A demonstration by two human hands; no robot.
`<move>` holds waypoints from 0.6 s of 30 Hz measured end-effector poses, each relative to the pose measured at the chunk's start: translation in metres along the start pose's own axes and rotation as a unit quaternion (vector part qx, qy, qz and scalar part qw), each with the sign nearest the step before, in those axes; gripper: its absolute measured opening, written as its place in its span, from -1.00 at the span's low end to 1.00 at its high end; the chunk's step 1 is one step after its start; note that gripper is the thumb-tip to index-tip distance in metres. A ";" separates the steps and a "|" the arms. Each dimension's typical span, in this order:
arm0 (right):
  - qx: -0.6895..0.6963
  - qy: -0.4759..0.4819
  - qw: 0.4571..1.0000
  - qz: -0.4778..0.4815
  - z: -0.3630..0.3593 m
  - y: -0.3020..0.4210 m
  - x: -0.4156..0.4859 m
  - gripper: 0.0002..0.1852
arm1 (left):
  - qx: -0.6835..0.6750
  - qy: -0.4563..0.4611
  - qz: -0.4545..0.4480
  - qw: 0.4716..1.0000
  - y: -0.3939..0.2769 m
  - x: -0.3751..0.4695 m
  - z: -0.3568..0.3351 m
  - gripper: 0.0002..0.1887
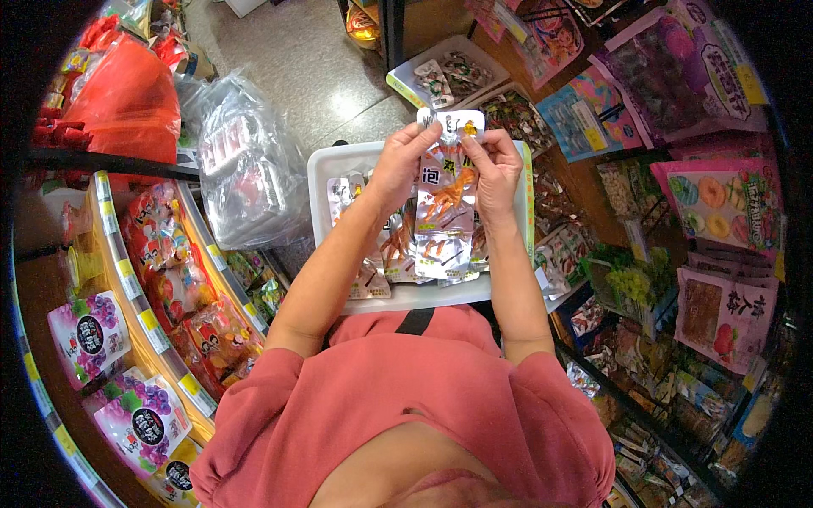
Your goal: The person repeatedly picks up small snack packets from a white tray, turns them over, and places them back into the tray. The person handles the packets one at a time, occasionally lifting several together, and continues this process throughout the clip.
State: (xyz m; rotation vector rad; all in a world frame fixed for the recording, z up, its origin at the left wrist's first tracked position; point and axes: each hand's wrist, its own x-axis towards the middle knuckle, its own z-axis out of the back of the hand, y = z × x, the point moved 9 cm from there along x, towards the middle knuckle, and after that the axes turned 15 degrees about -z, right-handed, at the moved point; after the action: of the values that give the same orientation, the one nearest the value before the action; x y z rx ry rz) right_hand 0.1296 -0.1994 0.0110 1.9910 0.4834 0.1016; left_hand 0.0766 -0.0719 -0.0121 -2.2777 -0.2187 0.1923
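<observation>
Between my two hands hangs a silvery foil snack pouch (448,190) with a chicken-foot picture and printed writing. My left hand (401,159) pinches its upper left edge with thumb and fingers. At the upper right edge my right hand (495,166) grips the same pouch. Below it is a white plastic tray (321,209) close to my waist. Several similar foil pouches (397,244) lie in the tray, partly hidden by my forearms and the held pouch.
Left, clear plastic wrapping (244,159) covers packs beside a red plastic bag (140,101). Shelves with price strips (136,298) hold candy bags. Small snack trays (473,63) stand ahead. Hanging bags, including a purple one (686,70), line the right. Grey floor tiles (286,63) show ahead.
</observation>
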 end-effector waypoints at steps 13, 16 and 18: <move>0.031 0.016 0.999 -0.021 -0.001 0.000 -0.002 -0.92 | 0.117 -0.002 -0.056 0.992 -0.016 -0.008 -0.011 -0.74; 0.043 0.014 0.998 -0.046 -0.004 0.000 -0.001 -0.89 | 0.124 0.014 -0.072 0.990 -0.019 -0.007 -0.013 -0.73; 0.012 0.013 0.999 -0.048 -0.005 0.002 -0.001 -0.84 | 0.132 0.024 -0.058 0.989 -0.018 -0.008 -0.014 -0.72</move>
State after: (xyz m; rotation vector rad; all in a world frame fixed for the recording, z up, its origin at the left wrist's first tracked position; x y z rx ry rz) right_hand 0.1276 -0.1964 0.0155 1.9893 0.5979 0.0624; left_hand 0.0704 -0.0717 0.0113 -1.9987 -0.2824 0.0993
